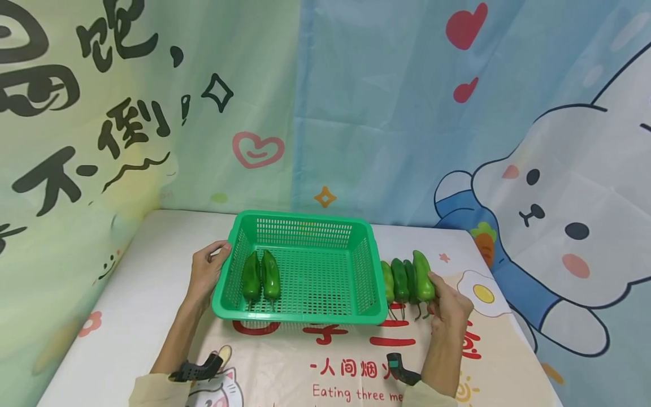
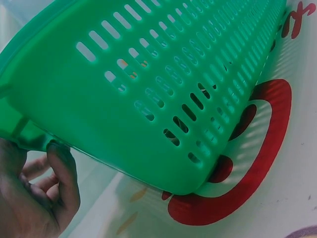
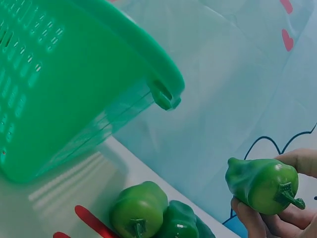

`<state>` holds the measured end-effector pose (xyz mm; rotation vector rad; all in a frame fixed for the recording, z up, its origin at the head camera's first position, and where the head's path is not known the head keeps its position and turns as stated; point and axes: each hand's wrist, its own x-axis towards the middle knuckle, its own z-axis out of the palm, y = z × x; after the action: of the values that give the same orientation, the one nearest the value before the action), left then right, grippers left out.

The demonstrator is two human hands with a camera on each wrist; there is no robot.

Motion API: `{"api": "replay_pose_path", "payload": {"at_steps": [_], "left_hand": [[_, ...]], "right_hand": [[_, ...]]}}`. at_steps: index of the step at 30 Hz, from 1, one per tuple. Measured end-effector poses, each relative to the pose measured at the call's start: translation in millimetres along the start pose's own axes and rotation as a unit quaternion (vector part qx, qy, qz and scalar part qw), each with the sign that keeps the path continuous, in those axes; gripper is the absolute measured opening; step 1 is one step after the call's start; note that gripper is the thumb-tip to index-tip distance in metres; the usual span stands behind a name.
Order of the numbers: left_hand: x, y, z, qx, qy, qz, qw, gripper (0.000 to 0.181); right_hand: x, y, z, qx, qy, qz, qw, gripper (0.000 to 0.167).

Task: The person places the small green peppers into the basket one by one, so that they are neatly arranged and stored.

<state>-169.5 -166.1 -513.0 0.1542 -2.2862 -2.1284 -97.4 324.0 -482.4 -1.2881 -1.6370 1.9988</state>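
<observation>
A green plastic basket [image 1: 300, 316] with slotted walls stands on the table. Two green peppers [image 1: 271, 275] lie side by side at its left end, stems toward me. My left hand [image 1: 205, 274] grips the basket's left rim, its fingers curled under the edge in the left wrist view. To the right of the basket, my right hand [image 1: 450, 299] holds a light green pepper [image 3: 262, 186], raised off the table in the right wrist view. Beside it, three more green peppers [image 1: 400, 281] lie in a row against the basket's right side, partly hidden in the right wrist view.
The white table [image 1: 127, 294] carries a printed mat [image 1: 366, 345] with red characters under the basket's front. A patterned cloth backdrop [image 1: 356, 113] hangs close behind the table's rear edge and along its sides.
</observation>
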Motion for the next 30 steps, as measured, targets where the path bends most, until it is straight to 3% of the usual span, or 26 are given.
{"api": "replay_pose_path", "payload": {"at_steps": [6,16,30], "left_hand": [[0.2,1.6,1.0,-0.001,0.001,0.002,1.0,0.05],[0.4,1.8,1.7,0.002,0.002,0.0,1.0,0.05],[0.5,0.8,0.4,0.004,0.001,-0.004,1.0,0.051]], "right_hand": [[-5.4,-3,3,-0.005,-0.009,0.004,0.9999,0.046],[-13.3,-5,12,-0.017,-0.027,-0.014,0.9994,0.073],[-30.0,-9,23,-0.01,-0.057,-0.018,0.9981,0.07]]}}
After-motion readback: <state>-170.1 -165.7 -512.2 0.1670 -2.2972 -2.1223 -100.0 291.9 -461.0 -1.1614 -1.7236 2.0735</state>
